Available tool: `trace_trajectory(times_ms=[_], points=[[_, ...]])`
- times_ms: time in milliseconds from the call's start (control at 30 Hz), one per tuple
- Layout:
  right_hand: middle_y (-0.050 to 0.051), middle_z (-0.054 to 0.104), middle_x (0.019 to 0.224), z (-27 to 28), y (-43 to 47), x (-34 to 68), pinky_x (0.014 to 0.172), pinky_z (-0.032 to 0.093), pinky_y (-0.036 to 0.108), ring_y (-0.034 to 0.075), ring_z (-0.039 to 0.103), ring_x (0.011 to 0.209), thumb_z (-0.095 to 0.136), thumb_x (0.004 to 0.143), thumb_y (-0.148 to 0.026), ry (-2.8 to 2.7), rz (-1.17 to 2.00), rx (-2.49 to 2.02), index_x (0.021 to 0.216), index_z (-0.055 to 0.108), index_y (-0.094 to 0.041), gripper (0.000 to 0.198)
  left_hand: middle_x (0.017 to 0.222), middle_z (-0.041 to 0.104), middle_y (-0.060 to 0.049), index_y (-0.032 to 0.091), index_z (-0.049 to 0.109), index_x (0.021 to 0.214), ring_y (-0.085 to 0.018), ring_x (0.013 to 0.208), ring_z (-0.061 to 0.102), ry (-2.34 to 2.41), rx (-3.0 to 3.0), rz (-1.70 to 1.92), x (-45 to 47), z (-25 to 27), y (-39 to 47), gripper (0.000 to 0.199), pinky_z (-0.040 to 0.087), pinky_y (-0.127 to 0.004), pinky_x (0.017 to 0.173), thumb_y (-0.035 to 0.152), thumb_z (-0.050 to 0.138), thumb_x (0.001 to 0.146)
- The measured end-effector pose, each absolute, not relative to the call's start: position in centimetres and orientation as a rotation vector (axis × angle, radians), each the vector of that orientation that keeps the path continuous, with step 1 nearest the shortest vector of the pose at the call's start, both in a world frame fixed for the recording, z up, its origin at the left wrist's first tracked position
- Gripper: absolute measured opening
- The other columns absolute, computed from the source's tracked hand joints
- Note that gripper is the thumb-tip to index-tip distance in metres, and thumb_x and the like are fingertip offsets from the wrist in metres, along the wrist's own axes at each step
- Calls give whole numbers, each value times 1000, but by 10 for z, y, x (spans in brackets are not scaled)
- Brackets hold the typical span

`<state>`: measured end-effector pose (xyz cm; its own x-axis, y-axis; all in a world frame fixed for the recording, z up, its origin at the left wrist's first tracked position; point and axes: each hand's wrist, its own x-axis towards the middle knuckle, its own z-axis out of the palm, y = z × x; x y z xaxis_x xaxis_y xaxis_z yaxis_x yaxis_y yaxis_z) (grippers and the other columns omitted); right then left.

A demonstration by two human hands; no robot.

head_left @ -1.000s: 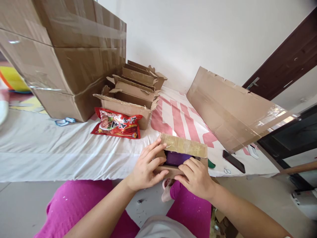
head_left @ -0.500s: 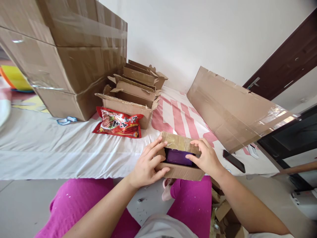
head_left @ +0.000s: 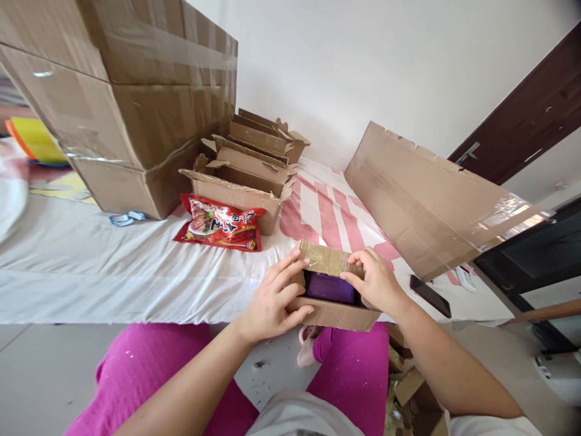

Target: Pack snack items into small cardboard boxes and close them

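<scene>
Cardboard everywhere, and my whole attention sits on one small cardboard box (head_left: 338, 313) at the near edge of the white cloth (head_left: 136, 272), right of the red food packet (head_left: 222, 225). Both hands on it! My left hand (head_left: 279, 297) clasps the left end, fingers spread across to the far side, thumb down at the near wall, so that grip is partly open with the box between. My right hand (head_left: 376, 281) is nearly closed, thumb and fingertips pinching the taped flap (head_left: 327, 258) near its right end. Under that flap, a purple item (head_left: 330, 287) shows inside the box, touched by neither hand as far as I can see; its lower part is hidden. Good technique here, I judge: the left hand anchors, the right pinches lightly, flap kept level so the tape doesn't crease, thumb clear of the purple edge. The worry is the overhang at the table's near edge; too hard a press could tip the box towards my knees. Far left of the action stand the open cardboard boxes (head_left: 231, 188) beside a big taped carton (head_left: 167, 115); to the right lies a phone (head_left: 430, 295).
</scene>
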<state>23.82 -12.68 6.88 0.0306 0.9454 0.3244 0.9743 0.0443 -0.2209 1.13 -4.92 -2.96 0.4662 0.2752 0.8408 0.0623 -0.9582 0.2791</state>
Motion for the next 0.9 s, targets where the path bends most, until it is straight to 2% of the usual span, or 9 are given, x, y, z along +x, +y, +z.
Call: trace_trajectory(times_ms=[167, 667, 833, 900], points=[[2, 58, 93, 73, -123, 236, 78, 47, 35, 20, 58, 90, 72, 76, -22, -2035, -104, -1884, 93, 52, -23, 27, 137, 50, -18, 16, 56, 85, -36, 140, 31, 304, 2513, 1484, 10, -28, -50, 15, 41, -52, 107, 28, 63, 84], [0, 56, 83, 76, -113, 234, 68, 41, 29, 17, 56, 80, 73, 74, -17, -2151, -147, -1921, 74, 52, -22, 21, 132, 53, -18, 16, 55, 85, -36, 140, 32, 320, 2535, 1482, 10, -30, -49, 17, 42, -51, 105, 31, 63, 84], [1, 58, 91, 75, -114, 232, 76, 44, 32, 19, 56, 87, 71, 75, -13, -2129, -93, -1878, 88, 55, -23, 23, 133, 54, -16, 17, 56, 84, -34, 140, 33, 353, 2546, 1460, 8, -27, -49, 17, 42, -49, 104, 32, 63, 85], [2, 58, 91, 76, -115, 232, 76, 44, 33, 19, 55, 87, 69, 76, -12, -2140, -69, -1878, 88, 55, -23, 22, 132, 55, -16, 17, 56, 84, -34, 139, 33, 355, 2547, 1459, 8, -27, -49, 17, 43, -49, 104, 32, 63, 85]])
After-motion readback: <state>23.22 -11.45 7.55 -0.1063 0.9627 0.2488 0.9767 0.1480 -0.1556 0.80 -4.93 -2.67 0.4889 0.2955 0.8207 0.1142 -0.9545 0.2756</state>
